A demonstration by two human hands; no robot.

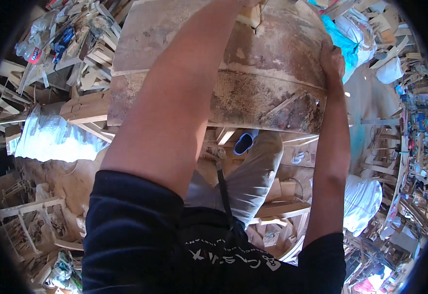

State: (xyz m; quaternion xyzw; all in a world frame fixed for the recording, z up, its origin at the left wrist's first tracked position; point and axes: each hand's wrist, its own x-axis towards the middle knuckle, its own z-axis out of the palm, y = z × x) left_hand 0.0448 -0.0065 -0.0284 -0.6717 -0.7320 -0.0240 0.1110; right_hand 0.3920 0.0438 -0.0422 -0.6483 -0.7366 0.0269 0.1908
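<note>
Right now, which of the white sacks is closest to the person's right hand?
The white sack at upper right, beside the turquoise plastic sheet. It lies near the right hand gripping the board's edge; the bigger white sack lies lower, by the elbow.

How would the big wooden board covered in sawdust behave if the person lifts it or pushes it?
The wooden board would probably stay stiff, since it looks broad and flat. It may be heavy, as the right hand grips its far edge and the left arm stretches across it. The loose sawdust could make it slippery.
</note>
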